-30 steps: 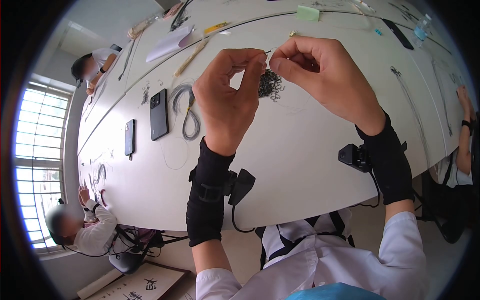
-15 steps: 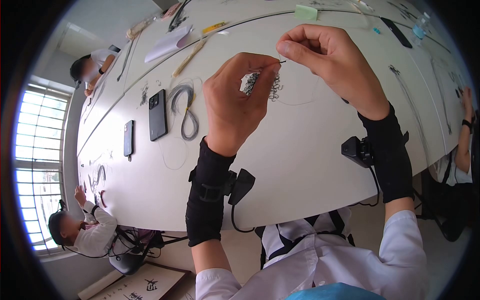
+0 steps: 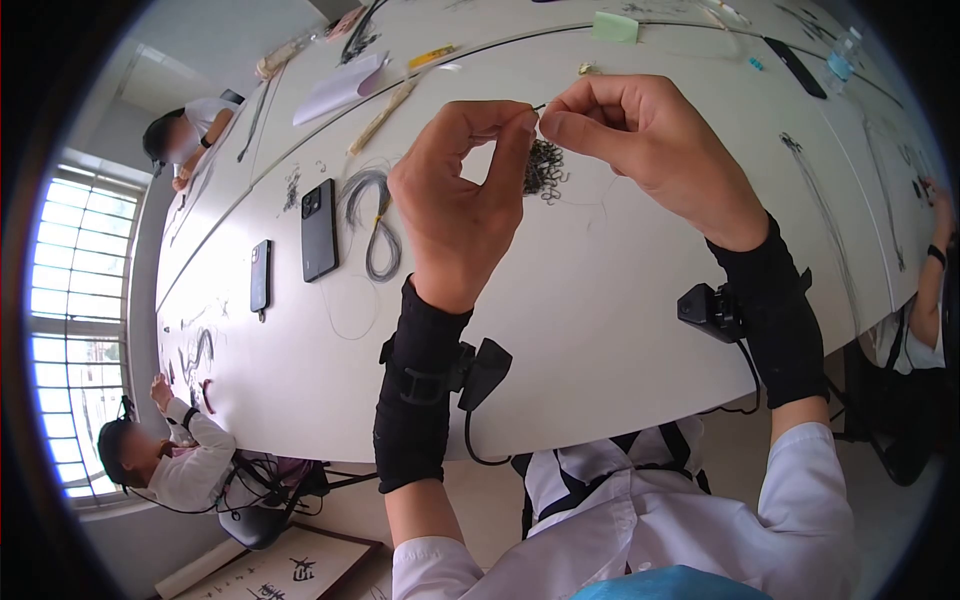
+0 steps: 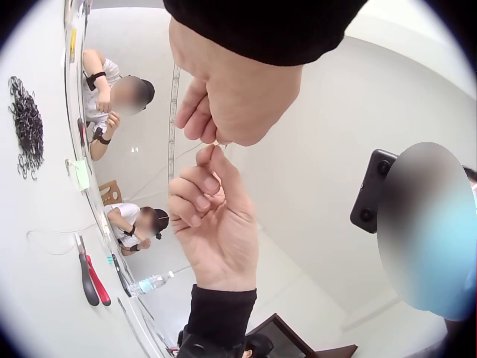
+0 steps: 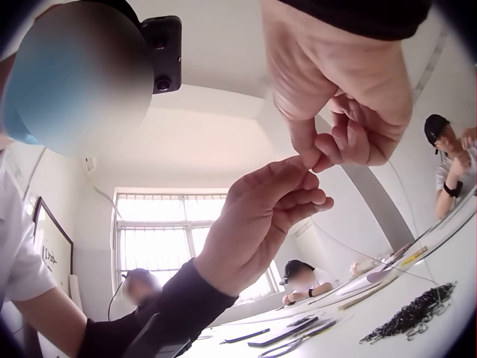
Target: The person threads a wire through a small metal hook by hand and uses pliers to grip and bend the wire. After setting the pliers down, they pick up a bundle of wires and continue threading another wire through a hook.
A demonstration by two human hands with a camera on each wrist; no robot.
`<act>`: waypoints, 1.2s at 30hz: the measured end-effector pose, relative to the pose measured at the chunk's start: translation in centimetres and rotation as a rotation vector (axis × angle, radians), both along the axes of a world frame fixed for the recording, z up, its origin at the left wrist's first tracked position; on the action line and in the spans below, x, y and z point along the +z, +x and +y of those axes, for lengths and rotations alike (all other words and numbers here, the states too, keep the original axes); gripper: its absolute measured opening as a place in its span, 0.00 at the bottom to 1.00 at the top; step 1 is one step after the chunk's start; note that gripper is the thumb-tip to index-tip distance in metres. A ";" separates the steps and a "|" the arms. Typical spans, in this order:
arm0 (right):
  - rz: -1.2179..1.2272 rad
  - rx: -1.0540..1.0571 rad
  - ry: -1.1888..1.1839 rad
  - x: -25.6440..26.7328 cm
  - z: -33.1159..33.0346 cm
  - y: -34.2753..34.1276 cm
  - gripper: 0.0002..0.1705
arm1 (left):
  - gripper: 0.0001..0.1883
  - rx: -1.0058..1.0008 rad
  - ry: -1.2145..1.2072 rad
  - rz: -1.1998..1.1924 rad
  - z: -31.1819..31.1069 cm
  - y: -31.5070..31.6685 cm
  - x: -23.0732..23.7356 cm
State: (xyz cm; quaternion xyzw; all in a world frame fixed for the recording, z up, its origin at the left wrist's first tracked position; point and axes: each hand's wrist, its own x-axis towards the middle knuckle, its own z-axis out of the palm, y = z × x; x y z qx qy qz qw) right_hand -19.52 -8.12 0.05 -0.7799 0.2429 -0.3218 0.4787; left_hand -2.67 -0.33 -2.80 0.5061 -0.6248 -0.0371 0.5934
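Observation:
In the head view the left hand (image 3: pixel 460 195) pinches a tiny dark piece (image 3: pixel 541 107) between thumb and forefinger. The right hand (image 3: pixel 665 150) meets it there, thumb and forefinger pinched together at a thin line. Both wrist views show the fingertips of the two hands touching. A fine thread (image 5: pixel 350 246) hangs from the fingertips in the right wrist view. On the table behind the hands lies a pile of small dark hooks (image 3: pixel 545 172), also in the left wrist view (image 4: pixel 28 127). What exactly the right fingertips grip is hidden.
Left on the table are two phones (image 3: pixel 319 230) (image 3: pixel 260 275) and a grey wire coil (image 3: pixel 380 240). Pliers (image 4: pixel 91 280) show in the left wrist view. Farther back are paper (image 3: pixel 340 88), a green note (image 3: pixel 615 27) and a bottle (image 3: pixel 843 60). Other people sit around the table.
Half a second ago the right hand was raised away from the left. It has come back down to the left fingertips, and the left hand has shifted slightly left.

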 end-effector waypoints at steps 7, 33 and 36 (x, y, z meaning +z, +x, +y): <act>-0.081 0.003 -0.034 -1.2 0.1 0.6 0.13 | 0.05 0.012 0.015 0.052 0.0 -0.1 0.1; 0.027 -0.190 -0.529 0.8 1.0 -0.6 0.05 | 0.04 -0.016 0.061 -0.045 -0.2 -0.5 -0.3; 0.010 -0.133 -0.334 0.5 0.1 -0.8 0.08 | 0.04 -0.044 0.042 -0.070 -0.2 -0.5 -0.3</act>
